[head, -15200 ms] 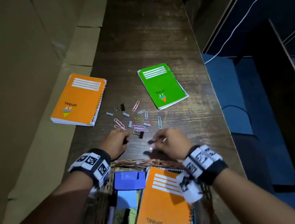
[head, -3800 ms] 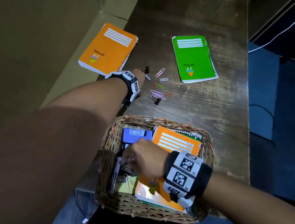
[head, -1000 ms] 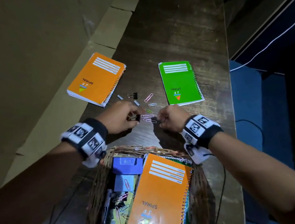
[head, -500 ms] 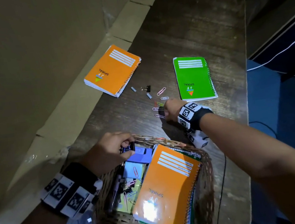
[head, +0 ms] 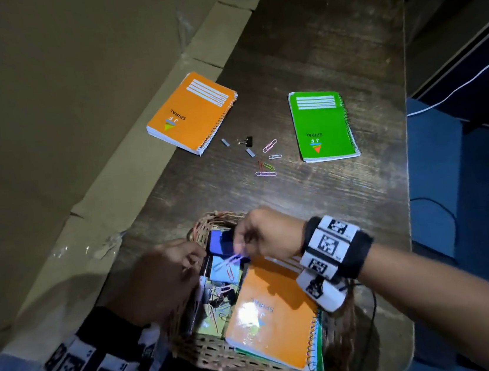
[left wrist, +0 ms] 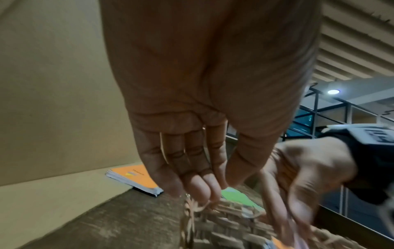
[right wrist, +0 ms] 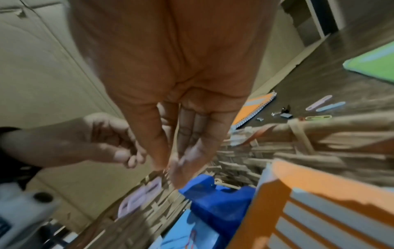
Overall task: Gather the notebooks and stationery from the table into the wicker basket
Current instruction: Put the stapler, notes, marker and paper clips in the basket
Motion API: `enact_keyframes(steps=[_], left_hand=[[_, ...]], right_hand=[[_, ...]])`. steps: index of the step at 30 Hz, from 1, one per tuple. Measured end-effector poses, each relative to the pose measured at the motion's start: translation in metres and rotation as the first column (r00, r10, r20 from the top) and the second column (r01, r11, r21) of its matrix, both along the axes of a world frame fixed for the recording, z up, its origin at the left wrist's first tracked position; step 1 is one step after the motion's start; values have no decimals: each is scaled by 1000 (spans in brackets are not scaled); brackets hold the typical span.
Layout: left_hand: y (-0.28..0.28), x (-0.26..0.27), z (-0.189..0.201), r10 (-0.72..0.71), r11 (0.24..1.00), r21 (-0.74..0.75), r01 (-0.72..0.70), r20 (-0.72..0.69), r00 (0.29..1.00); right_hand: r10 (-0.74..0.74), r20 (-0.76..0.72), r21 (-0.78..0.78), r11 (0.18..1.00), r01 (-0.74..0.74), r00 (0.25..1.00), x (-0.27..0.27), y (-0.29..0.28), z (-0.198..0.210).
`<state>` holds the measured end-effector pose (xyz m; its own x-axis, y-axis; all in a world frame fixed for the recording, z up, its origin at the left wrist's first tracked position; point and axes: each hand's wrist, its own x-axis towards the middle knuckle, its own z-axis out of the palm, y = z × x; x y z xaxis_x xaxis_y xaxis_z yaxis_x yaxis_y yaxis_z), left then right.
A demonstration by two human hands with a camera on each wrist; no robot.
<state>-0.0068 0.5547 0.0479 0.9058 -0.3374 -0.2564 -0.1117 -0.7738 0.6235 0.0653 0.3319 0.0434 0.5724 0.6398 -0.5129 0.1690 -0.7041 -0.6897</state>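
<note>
The wicker basket [head: 227, 358] stands at the near edge of the table and holds an orange notebook [head: 271, 314], a blue item [head: 219, 242] and small clips. My right hand [head: 239, 244] hovers over its far-left corner with fingers nearly straight [right wrist: 170, 168]. Blurred pink paper clips [head: 233, 259] hang just below those fingertips, apart from them in the right wrist view [right wrist: 139, 198]. My left hand [head: 195, 259] is at the basket's left rim, its fingers pointing down and holding nothing [left wrist: 215, 188]. On the table lie an orange notebook [head: 191, 113], a green notebook [head: 320, 125], a black binder clip [head: 247, 141] and several paper clips [head: 265, 164].
Cardboard sheets [head: 59, 115] lean along the table's left side. The table's right edge [head: 412, 195] drops to a blue floor with cables. Bare wood lies between the basket and the loose clips.
My right hand came back from the loose clips to the basket, bringing pink paper clips that now sit free below its fingers. The black binder clip is gone from my left hand.
</note>
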Motion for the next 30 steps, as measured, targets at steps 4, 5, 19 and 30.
enact_keyframes(steps=[4,5,19,30], left_hand=[[5,22,2,154,987,49,-153,-1,988],[5,31,6,158,985,66,-158,-7,987],[-78,260,-63,-143,934,340,107,81,986],[-82,279,-93,-217,858,488,159,64,974]], right_hand=[[-39,35,-41,998,41,999,0,-6,-5],[-95,62,-48,994,98,994,9,-13,-5],[-401,414,-288,794,536,817,160,-68,-63],[-368,369,-378,780,499,854,158,-69,-88]])
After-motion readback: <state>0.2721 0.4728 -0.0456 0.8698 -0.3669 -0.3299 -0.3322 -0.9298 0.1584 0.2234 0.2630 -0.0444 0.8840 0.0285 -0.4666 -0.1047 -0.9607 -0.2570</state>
